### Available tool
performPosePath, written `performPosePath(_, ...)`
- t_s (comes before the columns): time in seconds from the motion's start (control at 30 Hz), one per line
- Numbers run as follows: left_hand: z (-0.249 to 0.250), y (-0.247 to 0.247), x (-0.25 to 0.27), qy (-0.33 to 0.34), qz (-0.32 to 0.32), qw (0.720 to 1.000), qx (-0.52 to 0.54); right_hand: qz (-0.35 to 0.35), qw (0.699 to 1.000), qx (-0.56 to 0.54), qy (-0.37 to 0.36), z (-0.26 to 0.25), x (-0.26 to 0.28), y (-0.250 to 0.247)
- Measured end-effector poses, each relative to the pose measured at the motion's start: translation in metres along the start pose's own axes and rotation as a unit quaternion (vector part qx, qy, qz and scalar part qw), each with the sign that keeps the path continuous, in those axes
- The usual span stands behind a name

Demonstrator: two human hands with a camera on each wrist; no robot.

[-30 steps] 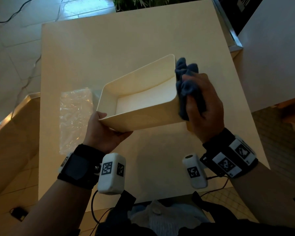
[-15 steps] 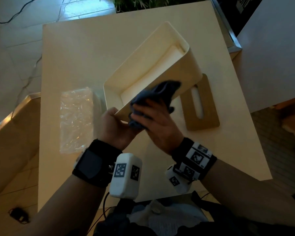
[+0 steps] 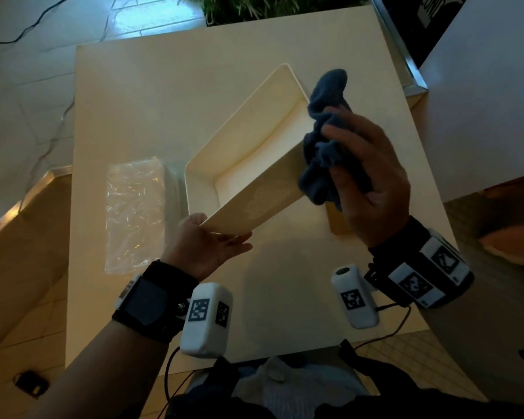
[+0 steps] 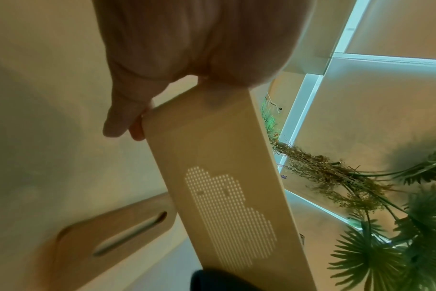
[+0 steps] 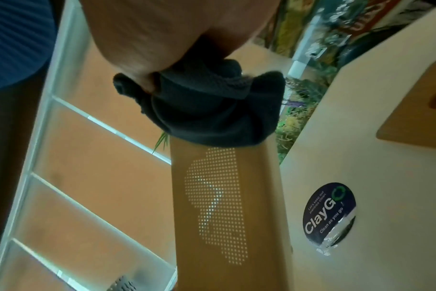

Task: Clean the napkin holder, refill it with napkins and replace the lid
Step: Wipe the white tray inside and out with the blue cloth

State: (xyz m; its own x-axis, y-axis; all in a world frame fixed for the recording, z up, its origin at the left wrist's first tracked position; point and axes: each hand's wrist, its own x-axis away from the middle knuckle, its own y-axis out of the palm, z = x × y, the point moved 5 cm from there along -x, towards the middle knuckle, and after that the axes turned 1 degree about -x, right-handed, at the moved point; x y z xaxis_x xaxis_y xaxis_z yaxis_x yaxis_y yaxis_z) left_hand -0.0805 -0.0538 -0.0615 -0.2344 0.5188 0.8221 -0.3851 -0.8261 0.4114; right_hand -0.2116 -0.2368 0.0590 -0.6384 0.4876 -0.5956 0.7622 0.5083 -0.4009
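The cream napkin holder is empty and held tilted above the table, its opening facing up and left. My left hand grips its near corner; the left wrist view shows the perforated side wall of the holder under the fingers. My right hand holds a bunched dark blue cloth against the holder's far right end. In the right wrist view the cloth presses on the perforated wall. The wooden lid with its slot lies on the table, mostly hidden in the head view.
A clear plastic pack of napkins lies on the cream table left of the holder. A plant stands beyond the table's far edge. A second table with a round sticker is at the right.
The right hand with the cloth has swept from the holder's near left part back to its far right end. The left hand has turned the holder and lowered its far end.
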Motion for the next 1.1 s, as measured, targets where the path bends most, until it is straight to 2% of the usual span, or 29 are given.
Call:
performPosePath(0.07, 0.004, -0.005, -0.002, 0.007, -0.003, 1.000, -0.024, -0.015, 0.997, -0.033, 0.063, 0.007, -0.001, 0.000)
performPosePath(0.1, 0.007, -0.009, -0.002, 0.017, 0.002, 0.999, -0.034, -0.009, 0.989, -0.071, 0.129, 0.015, -0.002, -0.001)
performPosePath(0.17, 0.013, -0.019, -0.002, 0.043, 0.033, 0.997, -0.047, -0.020, 0.946, -0.149, 0.286, 0.033, 0.000, 0.001)
performPosePath(0.23, 0.019, -0.028, -0.002, 0.057, 0.061, 0.994, -0.065, -0.056, 0.918, -0.161, 0.358, 0.047, 0.007, 0.005)
performPosePath(0.27, 0.022, -0.031, -0.002, 0.059, 0.068, 0.993, -0.078, -0.066, 0.921, -0.142, 0.358, 0.047, 0.009, 0.005)
performPosePath(0.37, 0.028, -0.036, 0.000, 0.053, 0.068, 0.991, -0.102, -0.061, 0.953, -0.118, 0.274, 0.035, 0.008, 0.004)
performPosePath(0.43, 0.032, -0.039, 0.002, 0.045, 0.071, 0.991, -0.107, -0.048, 0.950, -0.149, 0.270, 0.037, 0.011, 0.006)
performPosePath(0.47, 0.034, -0.039, 0.004, 0.045, 0.073, 0.990, -0.112, -0.038, 0.936, -0.179, 0.301, 0.042, 0.013, 0.007)
performPosePath(0.5, 0.036, -0.040, 0.004, 0.046, 0.073, 0.989, -0.118, -0.026, 0.909, -0.223, 0.351, 0.048, 0.016, 0.010)
performPosePath(0.6, 0.044, -0.038, 0.006, 0.061, 0.062, 0.984, -0.154, -0.016, 0.787, -0.374, 0.490, 0.066, 0.028, 0.015)
performPosePath(0.77, 0.067, -0.025, 0.014, 0.105, 0.025, 0.968, -0.225, -0.072, 0.718, -0.421, 0.549, 0.077, 0.058, 0.027)
performPosePath(0.83, 0.076, -0.022, 0.014, 0.138, 0.058, 0.965, -0.214, -0.048, 0.700, -0.448, 0.554, 0.075, 0.072, 0.035)
performPosePath(0.9, 0.075, -0.020, 0.013, 0.194, 0.123, 0.963, -0.143, 0.001, 0.709, -0.456, 0.538, 0.068, 0.082, 0.042)
performPosePath(0.97, 0.056, -0.007, 0.009, 0.223, 0.123, 0.963, -0.084, 0.043, 0.740, -0.433, 0.512, 0.058, 0.086, 0.049)
performPosePath(1.03, 0.022, 0.012, 0.005, 0.217, 0.102, 0.965, -0.108, 0.036, 0.796, -0.363, 0.483, 0.048, 0.088, 0.053)
performPosePath(1.1, -0.004, 0.018, 0.003, 0.194, 0.108, 0.966, -0.131, -0.007, 0.869, -0.261, 0.421, 0.036, 0.084, 0.050)
